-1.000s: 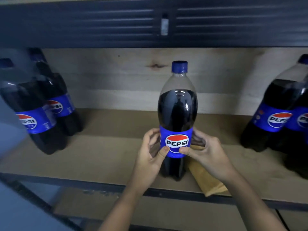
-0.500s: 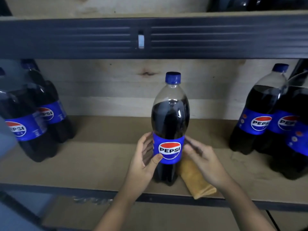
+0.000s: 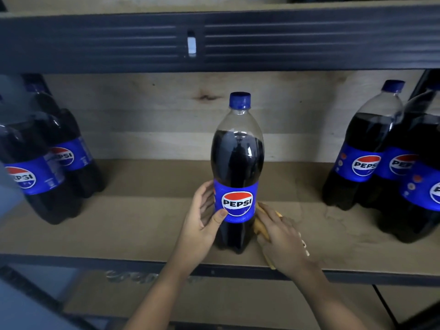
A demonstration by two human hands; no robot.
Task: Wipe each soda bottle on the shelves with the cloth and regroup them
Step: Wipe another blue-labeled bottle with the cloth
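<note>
The left hand [image 3: 202,222] curls round the label of the middle bottle [image 3: 238,167], thumb on the front and fingers behind, holding it upright near the front edge of the shelf [image 3: 142,225]. The right hand [image 3: 281,236] lies over the yellow cloth [image 3: 260,228], which is on the shelf touching the bottle's right side; whether its fingers pinch the cloth or only press it I cannot tell. To do this step well, I judge the left hand should steady the bottle low while the right gathers the cloth and wipes from the cap [image 3: 240,100] downward, turning the bottle to reach the back. Two bottles [image 3: 45,163] stand at the left, and another group [image 3: 385,158] at the right, well apart.
</note>
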